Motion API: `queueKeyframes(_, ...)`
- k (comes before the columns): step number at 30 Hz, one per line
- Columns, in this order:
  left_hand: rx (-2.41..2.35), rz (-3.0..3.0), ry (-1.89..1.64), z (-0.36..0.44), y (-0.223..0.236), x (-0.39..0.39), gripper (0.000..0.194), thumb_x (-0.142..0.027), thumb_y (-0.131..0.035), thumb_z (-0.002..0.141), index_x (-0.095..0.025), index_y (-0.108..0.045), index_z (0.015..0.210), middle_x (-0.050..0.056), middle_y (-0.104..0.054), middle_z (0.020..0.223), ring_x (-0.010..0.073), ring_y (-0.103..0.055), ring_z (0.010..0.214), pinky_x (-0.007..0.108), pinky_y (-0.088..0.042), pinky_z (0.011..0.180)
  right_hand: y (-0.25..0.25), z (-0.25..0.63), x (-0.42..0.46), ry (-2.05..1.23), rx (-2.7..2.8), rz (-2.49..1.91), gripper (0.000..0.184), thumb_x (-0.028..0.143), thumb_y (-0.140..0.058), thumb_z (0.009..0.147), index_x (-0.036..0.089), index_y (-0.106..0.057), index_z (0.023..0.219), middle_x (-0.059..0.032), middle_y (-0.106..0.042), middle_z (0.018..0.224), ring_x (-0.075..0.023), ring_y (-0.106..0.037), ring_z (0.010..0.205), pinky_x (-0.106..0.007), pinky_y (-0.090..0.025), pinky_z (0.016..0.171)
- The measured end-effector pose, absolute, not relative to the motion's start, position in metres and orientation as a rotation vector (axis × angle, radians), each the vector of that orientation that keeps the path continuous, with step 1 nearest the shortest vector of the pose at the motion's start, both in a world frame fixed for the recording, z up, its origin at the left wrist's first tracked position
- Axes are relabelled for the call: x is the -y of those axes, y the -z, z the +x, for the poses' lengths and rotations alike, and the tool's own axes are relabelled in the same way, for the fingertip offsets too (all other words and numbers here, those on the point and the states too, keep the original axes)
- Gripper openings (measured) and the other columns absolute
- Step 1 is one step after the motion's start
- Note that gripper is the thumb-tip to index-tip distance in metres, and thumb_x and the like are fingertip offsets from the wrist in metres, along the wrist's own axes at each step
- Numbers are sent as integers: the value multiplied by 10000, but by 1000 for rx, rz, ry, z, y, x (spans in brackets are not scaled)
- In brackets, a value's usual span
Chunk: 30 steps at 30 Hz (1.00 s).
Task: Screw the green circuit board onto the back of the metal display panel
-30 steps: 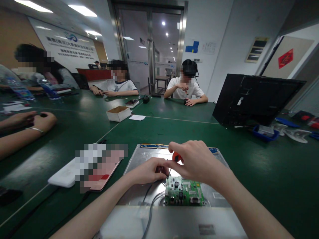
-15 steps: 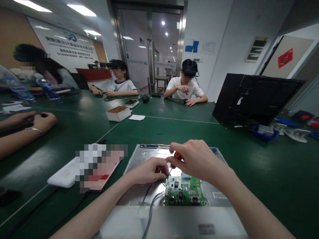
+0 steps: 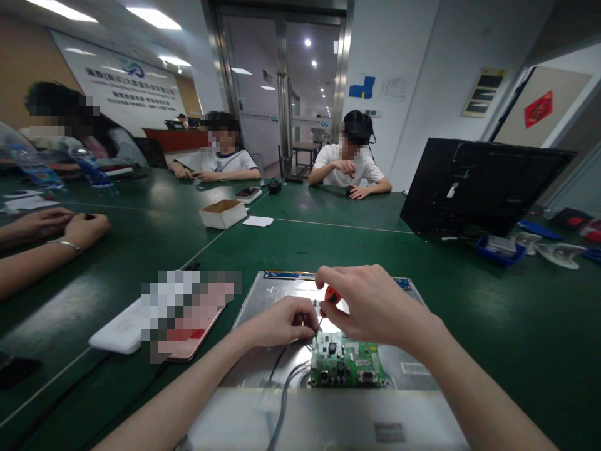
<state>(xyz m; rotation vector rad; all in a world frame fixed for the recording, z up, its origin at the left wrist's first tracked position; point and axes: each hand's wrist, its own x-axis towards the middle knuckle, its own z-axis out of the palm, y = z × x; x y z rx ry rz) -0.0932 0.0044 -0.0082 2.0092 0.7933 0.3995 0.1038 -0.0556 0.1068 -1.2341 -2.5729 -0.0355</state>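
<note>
In the head view my right hand point(image 3: 370, 300) grips a screwdriver point(image 3: 332, 294) by its red and black handle. The thin shaft slants down to the upper left corner of a green circuit board point(image 3: 346, 362). My left hand point(image 3: 286, 321) is closed in a pinch at that same corner, close to the screwdriver's tip; what its fingertips hold is hidden. The board lies on the silver metal back of a flat display panel point(image 3: 251, 313). Grey cables point(image 3: 284, 401) run from the board's left side towards me.
Left of the panel lie a white phone-like slab point(image 3: 126, 329) and a pink phone point(image 3: 190, 335). Beyond stands an open white box point(image 3: 223, 216). A black monitor point(image 3: 483, 188) and a blue tray point(image 3: 500, 250) are at right. A co-worker's hands point(image 3: 75, 232) rest at left; others sit opposite.
My right hand has shifted slightly left, its fingers turning the screwdriver handle a little. My left hand and the board have stayed put. The co-worker's hands at left moved slightly.
</note>
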Motion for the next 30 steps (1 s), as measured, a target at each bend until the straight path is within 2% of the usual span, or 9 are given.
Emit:
queueKeyframes(2, -784, 2026, -406, -93, 7, -5, 70, -183, -645, 724, -165, -641, 792, -19, -616, 715, 143, -544, 664, 242, -429, 615, -107, 104, 56, 20, 2570, -1203, 153, 259, -595, 829, 202, -547, 963, 6, -687, 821, -117, -544, 625, -262, -207, 514)
queueKeyframes(6, -782, 2057, -395, -93, 5, -5, 71, -156, -633, 719, -167, -647, 788, -14, -615, 732, 149, -552, 683, 249, -436, 635, -106, 103, 55, 67, 2573, -1256, 198, 414, -553, 907, 217, -578, 907, 11, -679, 734, -125, -536, 591, -264, -191, 505)
queueKeyframes(10, -788, 2019, -392, -94, 9, -6, 87, -174, -645, 726, -162, -643, 813, -23, -595, 702, 138, -538, 652, 241, -425, 615, -106, 103, 54, 59, 2562, -1250, 74, 279, -563, 870, 212, -570, 901, 14, -677, 750, -115, -534, 595, -264, -193, 502)
queueKeyframes(12, -783, 2020, -381, -94, 11, -7, 94, -213, -665, 733, -160, -641, 807, -23, -588, 700, 138, -528, 650, 240, -420, 609, -106, 103, 56, 21, 2564, -1215, 132, 225, -583, 811, 206, -551, 938, 9, -681, 810, -114, -542, 620, -262, -208, 509)
queueKeyframes(18, -776, 2021, -389, -94, 9, -6, 67, -205, -656, 736, -164, -641, 788, -13, -606, 729, 149, -542, 679, 250, -426, 631, -106, 102, 56, 64, 2574, -1292, 165, 377, -546, 907, 215, -569, 886, 0, -680, 733, -128, -546, 592, -270, -198, 515)
queueKeyframes(21, -791, 2001, -388, -93, 9, -6, 68, -189, -658, 725, -170, -640, 787, -27, -586, 691, 141, -528, 656, 240, -418, 611, -105, 102, 55, 67, 2564, -1290, 76, 285, -548, 877, 213, -562, 897, 3, -681, 751, -121, -538, 585, -270, -189, 512)
queueKeyframes(23, -792, 2005, -391, -93, 10, -7, 80, -212, -668, 726, -167, -636, 784, -30, -570, 678, 138, -514, 638, 240, -410, 597, -105, 103, 55, 38, 2556, -1250, 97, 238, -562, 826, 204, -545, 916, -1, -682, 799, -121, -539, 607, -269, -195, 514)
queueKeyframes(28, -790, 2025, -407, -93, 9, -5, 82, -217, -660, 730, -165, -642, 791, -17, -587, 701, 149, -529, 665, 248, -421, 617, -105, 103, 56, 49, 2560, -1253, 147, 352, -535, 893, 206, -545, 906, 2, -674, 756, -125, -525, 588, -266, -194, 509)
queueKeyframes(30, -803, 2005, -399, -93, 8, -4, 73, -200, -649, 731, -170, -640, 796, -25, -578, 685, 142, -523, 647, 242, -417, 610, -105, 103, 55, 65, 2562, -1279, 118, 324, -523, 901, 209, -544, 894, 10, -671, 734, -119, -515, 568, -265, -186, 504)
